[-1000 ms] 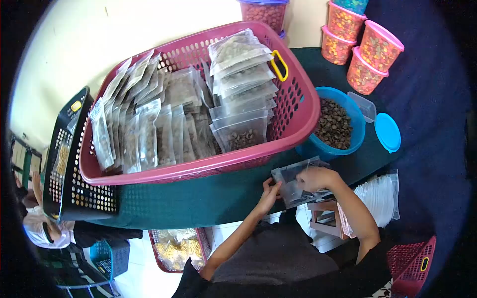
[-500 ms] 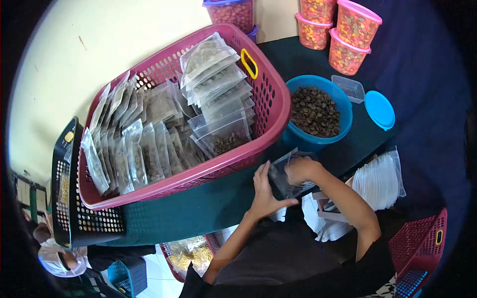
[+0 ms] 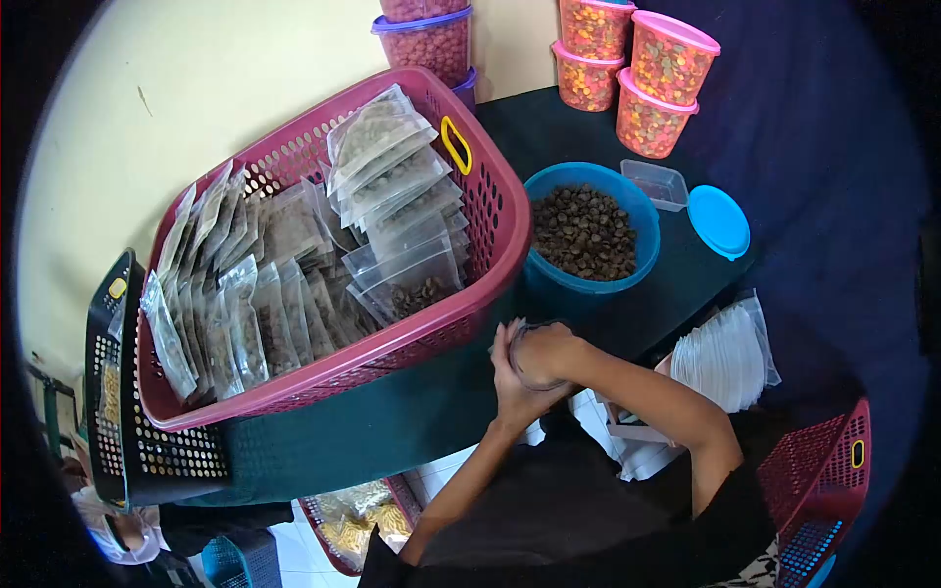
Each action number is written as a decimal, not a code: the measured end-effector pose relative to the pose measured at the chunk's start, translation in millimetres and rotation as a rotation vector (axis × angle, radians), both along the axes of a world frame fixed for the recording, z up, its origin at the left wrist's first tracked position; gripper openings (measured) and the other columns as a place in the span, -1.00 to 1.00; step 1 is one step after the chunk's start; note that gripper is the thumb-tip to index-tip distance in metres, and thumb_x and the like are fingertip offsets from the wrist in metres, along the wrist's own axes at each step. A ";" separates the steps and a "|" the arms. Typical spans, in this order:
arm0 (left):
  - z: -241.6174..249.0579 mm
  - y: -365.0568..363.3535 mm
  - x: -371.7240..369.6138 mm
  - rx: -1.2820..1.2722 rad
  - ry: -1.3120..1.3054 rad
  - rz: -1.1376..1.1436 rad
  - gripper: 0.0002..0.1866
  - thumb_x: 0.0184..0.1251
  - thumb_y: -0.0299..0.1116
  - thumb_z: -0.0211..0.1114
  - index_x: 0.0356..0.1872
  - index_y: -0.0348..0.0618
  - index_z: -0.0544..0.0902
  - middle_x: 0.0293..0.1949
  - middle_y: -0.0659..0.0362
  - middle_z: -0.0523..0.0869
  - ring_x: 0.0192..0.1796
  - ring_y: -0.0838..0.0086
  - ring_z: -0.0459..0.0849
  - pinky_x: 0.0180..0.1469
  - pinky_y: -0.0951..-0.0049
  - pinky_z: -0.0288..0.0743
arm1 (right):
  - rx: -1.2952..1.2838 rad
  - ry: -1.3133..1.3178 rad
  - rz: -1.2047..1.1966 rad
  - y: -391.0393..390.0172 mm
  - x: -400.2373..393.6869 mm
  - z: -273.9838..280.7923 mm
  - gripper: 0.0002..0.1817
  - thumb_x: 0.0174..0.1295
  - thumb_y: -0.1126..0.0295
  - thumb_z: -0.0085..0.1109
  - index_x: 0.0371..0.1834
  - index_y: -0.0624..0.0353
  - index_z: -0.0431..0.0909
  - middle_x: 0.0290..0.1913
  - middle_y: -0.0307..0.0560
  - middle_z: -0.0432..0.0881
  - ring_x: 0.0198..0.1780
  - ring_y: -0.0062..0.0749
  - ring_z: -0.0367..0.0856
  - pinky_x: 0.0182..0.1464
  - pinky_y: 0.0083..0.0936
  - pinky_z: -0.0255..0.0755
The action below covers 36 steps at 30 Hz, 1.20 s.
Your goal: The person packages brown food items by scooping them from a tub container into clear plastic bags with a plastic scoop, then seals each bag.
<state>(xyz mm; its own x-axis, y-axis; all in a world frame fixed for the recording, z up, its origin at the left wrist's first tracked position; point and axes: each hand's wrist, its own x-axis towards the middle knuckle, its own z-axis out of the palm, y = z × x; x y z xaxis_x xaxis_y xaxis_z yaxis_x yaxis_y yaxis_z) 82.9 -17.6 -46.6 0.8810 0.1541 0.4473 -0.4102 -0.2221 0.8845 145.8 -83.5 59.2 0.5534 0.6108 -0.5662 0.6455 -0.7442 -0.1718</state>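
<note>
My left hand (image 3: 517, 390) curls round the outside of a clear plastic bag (image 3: 522, 333) at the table's near edge. My right hand (image 3: 545, 355) is pushed into the mouth of this bag, its fingers hidden by the plastic and the left hand. Just beyond both hands stands a blue tub (image 3: 642, 250) filled with dark brown, flat round pieces (image 3: 583, 232). Left of the hands is a large maroon basket (image 3: 338, 358), holding rows of packed clear bags (image 3: 279, 323) with similar brown pieces.
A stack of flat empty bags (image 3: 720, 361) lies right of my forearm. Behind the tub are a clear plastic box (image 3: 655, 186), a blue lid (image 3: 718, 221) and pink-lidded tubs (image 3: 655, 113). A black basket (image 3: 176, 453) and another person (image 3: 123, 529) are at left.
My right hand has gone deeper into the bag, and my left hand has closed in around it. The view has shifted, moving the table things left and slightly down.
</note>
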 end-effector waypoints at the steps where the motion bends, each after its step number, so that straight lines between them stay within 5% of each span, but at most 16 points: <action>1: -1.3 0.8 -0.8 -0.004 -0.004 0.006 0.31 -0.54 -0.20 0.60 0.25 -0.27 -0.20 0.18 -0.12 0.17 0.21 0.20 0.22 0.25 0.25 0.02 | 0.010 -0.029 0.044 -1.7 0.5 8.1 -0.71 -0.10 0.36 0.02 -0.29 0.22 0.56 -0.13 0.04 0.55 -0.10 -0.14 0.54 -0.09 -0.25 0.36; 3: -2.0 1.6 -2.2 -0.070 0.033 0.009 0.29 -0.54 -0.21 0.60 0.24 -0.27 -0.17 0.17 -0.10 0.19 0.20 0.20 0.24 0.23 0.24 0.08 | 0.082 -0.131 0.054 -15.2 -4.5 33.9 -0.76 -0.15 0.38 0.08 -0.37 0.20 0.57 -0.27 0.03 0.59 -0.22 -0.17 0.59 -0.21 -0.30 0.42; 7: -13.3 5.1 -3.6 -0.026 -0.005 0.145 0.26 -0.66 -0.14 0.62 0.18 -0.36 -0.02 0.15 -0.14 0.24 0.19 0.18 0.28 0.22 0.29 0.14 | 0.221 -0.353 0.145 -61.1 -8.8 96.1 -0.73 0.06 0.20 0.01 -0.52 0.20 0.52 -0.62 0.05 0.54 -0.50 -0.08 0.56 -0.48 -0.23 0.39; 11: -1.7 7.3 -9.6 0.027 0.068 0.162 0.27 -0.67 -0.14 0.62 0.18 -0.35 -0.02 0.18 -0.17 0.20 0.22 0.16 0.23 0.26 0.28 0.07 | 0.236 -0.546 -0.156 -109.2 7.4 145.1 -0.76 0.05 0.22 0.06 -0.56 0.18 0.50 -0.64 0.05 0.52 -0.52 -0.06 0.53 -0.50 -0.21 0.33; 21: 12.9 -3.5 -15.6 -0.035 0.130 0.205 0.39 -0.73 -0.12 0.63 0.25 -0.24 -0.14 0.24 -0.14 0.09 0.24 0.22 0.19 0.23 0.26 0.10 | 0.276 -0.863 -0.201 -149.9 146.2 64.0 -0.84 0.05 0.32 0.08 -0.45 0.20 0.49 -0.51 0.06 0.55 -0.47 -0.06 0.54 -0.44 -0.21 0.32; 24: 20.6 -7.4 -15.5 0.001 0.149 0.233 0.41 -0.75 -0.13 0.63 0.26 -0.24 -0.17 0.25 -0.14 0.08 0.23 0.22 0.20 0.22 0.25 0.12 | 0.325 -0.965 -0.040 -147.9 169.8 52.6 -0.88 0.01 0.39 0.03 -0.50 0.16 0.54 -0.52 -0.04 0.56 -0.40 -0.24 0.56 -0.26 -0.33 0.36; 26: 25.1 -9.1 -16.5 -0.017 0.161 0.238 0.40 -0.72 -0.16 0.64 0.25 -0.25 -0.17 0.24 -0.16 0.09 0.24 0.19 0.19 0.23 0.23 0.10 | 0.313 -0.949 0.052 -142.3 178.4 47.2 -0.88 0.00 0.40 0.02 -0.50 0.15 0.56 -0.50 -0.10 0.56 -0.30 -0.32 0.50 -0.02 -0.31 0.20; 29: 29.3 -9.4 -20.7 -0.036 0.187 0.255 0.38 -0.70 -0.20 0.64 0.25 -0.26 -0.18 0.23 -0.18 0.08 0.25 0.16 0.18 0.24 0.22 0.08 | 0.336 -1.033 0.184 -137.6 187.5 46.1 -0.87 -0.02 0.40 0.01 -0.50 0.14 0.57 -0.50 -0.13 0.56 -0.27 -0.33 0.47 0.09 -0.20 0.05; 36: 28.3 -18.9 -29.2 -0.059 0.228 0.338 0.42 -0.76 -0.20 0.64 0.27 -0.20 -0.17 0.26 -0.13 0.04 0.27 0.17 0.14 0.25 0.21 0.09 | 0.204 -1.034 0.275 -128.6 203.4 22.4 -0.85 -0.04 0.45 -0.03 -0.43 0.18 0.53 -0.47 -0.13 0.54 -0.21 -0.37 0.44 0.11 -0.16 0.06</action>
<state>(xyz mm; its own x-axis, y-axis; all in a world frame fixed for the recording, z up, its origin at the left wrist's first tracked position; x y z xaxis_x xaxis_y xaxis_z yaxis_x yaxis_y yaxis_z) 53.7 -36.4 -18.3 0.8518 0.4716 0.2280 -0.1146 -0.2568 0.9596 349.2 -212.1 81.6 0.5334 0.8165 0.2209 0.6892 -0.5710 0.4461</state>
